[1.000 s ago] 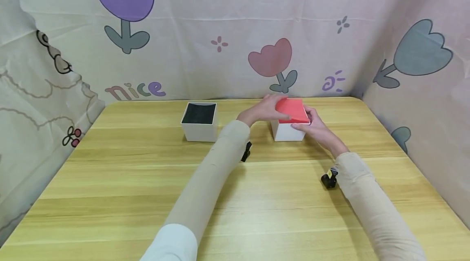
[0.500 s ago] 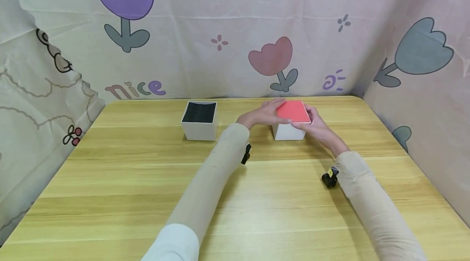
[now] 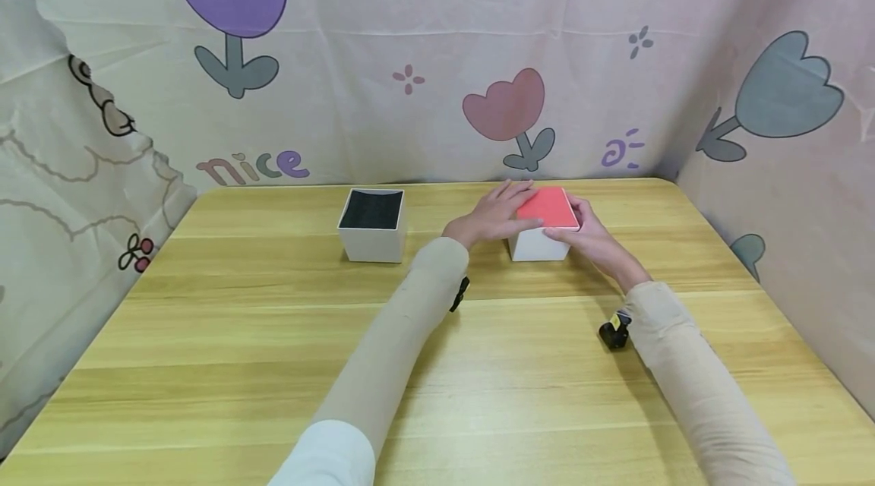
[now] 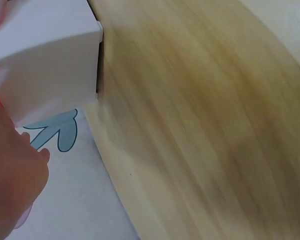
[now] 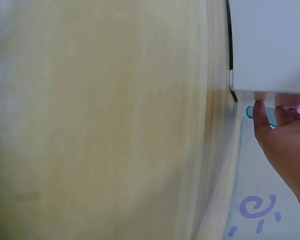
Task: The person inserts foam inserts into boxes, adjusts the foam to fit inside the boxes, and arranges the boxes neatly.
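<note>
At the back right of the table, a white box (image 3: 538,246) stands with a flat red square top (image 3: 550,206). My left hand (image 3: 492,217) lies along the box's left side, fingers straight and spread, fingertips over the red top's left edge. From the other side my right hand (image 3: 593,240) grips the box, thumb at the front edge near the top and fingers toward the back. In the right wrist view, its fingertips (image 5: 260,112) are against the white wall (image 5: 272,47). The left wrist view shows the left hand (image 4: 12,172) beside the box (image 4: 52,75).
A second white box (image 3: 372,245), black on top, stands left of the left forearm on the wooden table (image 3: 225,334). Behind the table hangs a printed curtain (image 3: 383,121). Small black cameras (image 3: 614,331) are strapped at the wrists.
The red top, slightly tilted a second ago, now lies flat and even with the box's edges. My left hand has lowered and flattened beside it. The right hand keeps its hold.
</note>
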Demonstrator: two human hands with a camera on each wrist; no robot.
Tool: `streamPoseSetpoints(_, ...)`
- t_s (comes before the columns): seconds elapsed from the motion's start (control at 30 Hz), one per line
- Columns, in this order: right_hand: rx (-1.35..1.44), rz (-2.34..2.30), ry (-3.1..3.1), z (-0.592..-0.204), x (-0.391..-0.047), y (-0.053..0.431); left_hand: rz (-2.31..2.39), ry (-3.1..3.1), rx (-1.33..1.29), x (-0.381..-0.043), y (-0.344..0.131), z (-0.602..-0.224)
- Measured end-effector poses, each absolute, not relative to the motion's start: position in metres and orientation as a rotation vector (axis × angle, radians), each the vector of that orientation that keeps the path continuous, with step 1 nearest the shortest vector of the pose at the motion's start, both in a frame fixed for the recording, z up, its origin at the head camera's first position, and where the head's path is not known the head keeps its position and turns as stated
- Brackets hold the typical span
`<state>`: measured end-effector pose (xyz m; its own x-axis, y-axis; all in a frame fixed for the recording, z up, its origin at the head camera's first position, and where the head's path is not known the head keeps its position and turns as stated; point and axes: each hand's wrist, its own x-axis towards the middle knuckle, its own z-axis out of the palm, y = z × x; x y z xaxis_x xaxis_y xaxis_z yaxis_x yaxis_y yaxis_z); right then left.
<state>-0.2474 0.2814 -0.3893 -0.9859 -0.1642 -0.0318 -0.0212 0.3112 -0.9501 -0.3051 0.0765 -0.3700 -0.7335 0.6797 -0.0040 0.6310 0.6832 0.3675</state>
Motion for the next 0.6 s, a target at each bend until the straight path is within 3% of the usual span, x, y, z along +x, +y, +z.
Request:
streamPoseSetpoints(0.37,-0.165,-1.748,2.442,-0.39,-0.248,0.281,0.455,2.711,1.059,-0.301,0.078,-0.364)
streamPoseSetpoints(0.6,-0.169,-1.782,2.417,-0.389,-0.247,0.282,-0.174,2.836,1.142,-0.283,0.093,-0.339)
